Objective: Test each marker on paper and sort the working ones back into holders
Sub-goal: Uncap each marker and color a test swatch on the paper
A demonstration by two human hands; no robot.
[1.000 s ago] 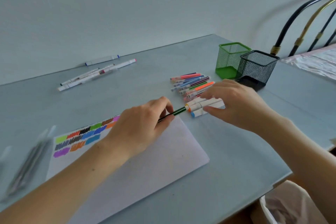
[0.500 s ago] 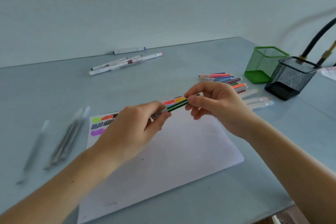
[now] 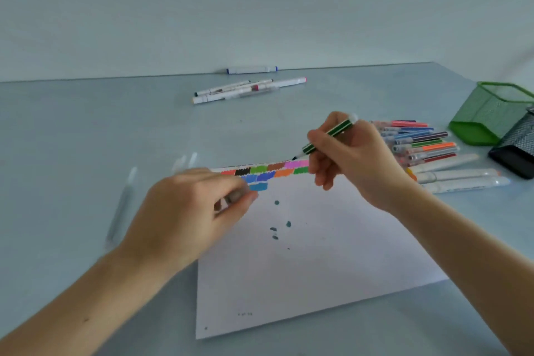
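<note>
Testing underway: green striped marker [image 3: 328,137] pinched in right hand [image 3: 351,162], its cap apparently pinched in left hand [image 3: 187,211]; tip best drawn lightly across bare paper [image 3: 318,254].

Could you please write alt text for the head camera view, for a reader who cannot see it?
The right hand holds an uncapped green marker, tip down, near colour swatches on the paper; the left hand pinches something small, probably its cap. More markers lie beside a green holder.

Single head view — looks forward, down, close over table [image 3: 86,139].
</note>
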